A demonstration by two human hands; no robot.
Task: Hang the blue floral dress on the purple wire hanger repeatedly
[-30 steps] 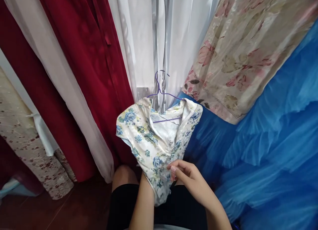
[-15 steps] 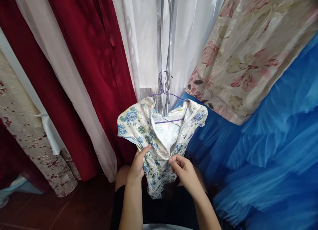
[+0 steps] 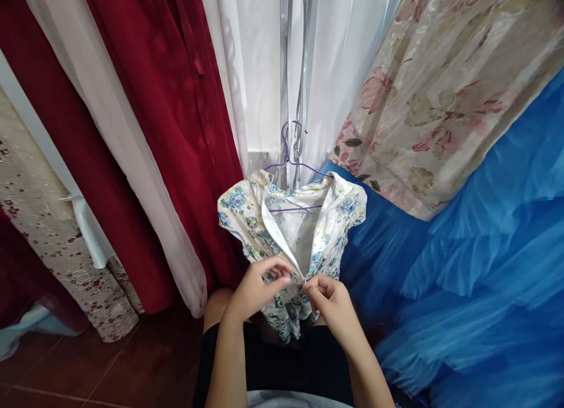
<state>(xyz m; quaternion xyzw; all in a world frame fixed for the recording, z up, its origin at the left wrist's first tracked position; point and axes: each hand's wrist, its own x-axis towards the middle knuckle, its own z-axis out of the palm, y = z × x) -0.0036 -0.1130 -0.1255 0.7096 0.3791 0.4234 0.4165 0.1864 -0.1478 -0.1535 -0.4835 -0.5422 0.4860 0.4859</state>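
Note:
A white floral dress (image 3: 252, 211) with blue roses hangs on a purple wire hanger (image 3: 287, 159) before me. Its front gapes in a V down to a small zipper pull (image 3: 304, 279). My right hand (image 3: 328, 296) pinches that pull between thumb and fingertips. Just left of the zipper is my left hand (image 3: 264, 287), fingers curved and parted from the thumb, with nothing visible between them. It is over the dress front; whether it touches the cloth I cannot tell. The dress's lower part bunches between my knees.
Dark red fabric (image 3: 167, 132) and a pale pink panel (image 3: 118, 144) hang at the left. White cloth with grey ribbons (image 3: 285, 73) hangs behind the hanger. On the right are a floral beige skirt (image 3: 423, 132) and blue tulle (image 3: 467, 290). Reddish tiles (image 3: 145, 361) cover the floor.
My left hand has let go of the dress's left side and moved right, towards the zipper. My right hand keeps its pinch on the pull. The neckline gapes a little wider.

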